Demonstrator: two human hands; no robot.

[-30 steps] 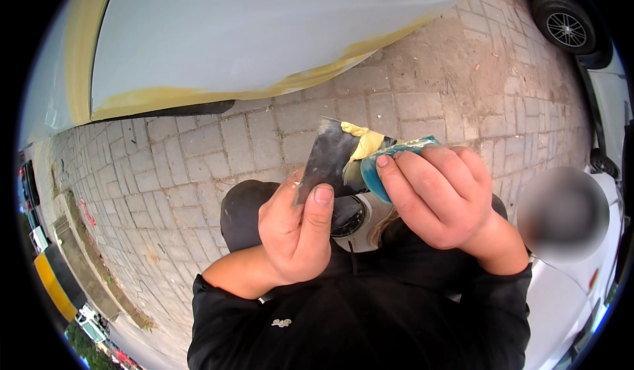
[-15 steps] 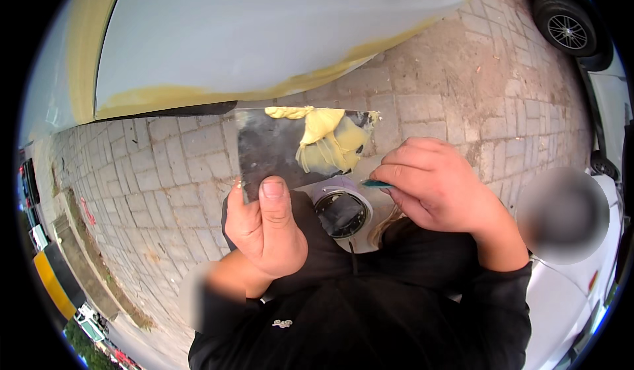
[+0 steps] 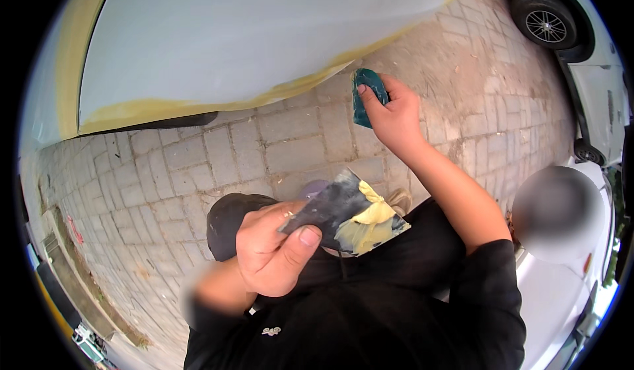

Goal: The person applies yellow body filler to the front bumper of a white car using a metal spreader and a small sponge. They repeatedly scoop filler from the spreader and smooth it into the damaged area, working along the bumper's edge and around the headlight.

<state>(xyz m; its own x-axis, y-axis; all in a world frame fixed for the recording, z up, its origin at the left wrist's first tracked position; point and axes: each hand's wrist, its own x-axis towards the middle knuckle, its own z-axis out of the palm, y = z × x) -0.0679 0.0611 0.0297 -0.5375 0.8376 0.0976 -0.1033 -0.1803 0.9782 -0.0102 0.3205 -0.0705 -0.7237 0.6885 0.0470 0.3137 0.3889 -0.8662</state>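
Observation:
My left hand (image 3: 276, 248) grips one end of a dark, flat mixing board (image 3: 328, 206), thumb on top and fingers under it. Pale yellow body filler (image 3: 374, 213) is smeared over the board's far end. Stretched forward, my right hand (image 3: 395, 111) pinches a green putty spreader (image 3: 368, 98) between thumb and fingers; light streaks mark its face. The spreader is held upright near the lower edge of a pale grey car panel (image 3: 218, 39), apart from it as far as I can tell. Yellow filler (image 3: 148, 110) runs along that panel's lower edge.
Brick paving (image 3: 290, 155) lies beneath me. My knees in dark trousers are under the board, and a purplish container (image 3: 314, 189) shows partly behind it. A white car with a dark wheel (image 3: 547, 25) stands at the right. A kerb (image 3: 82, 277) runs along the left.
My right hand has moved forward and up with the spreader, away from the board. My left hand has drawn the board nearer and tilted it, covering most of the container.

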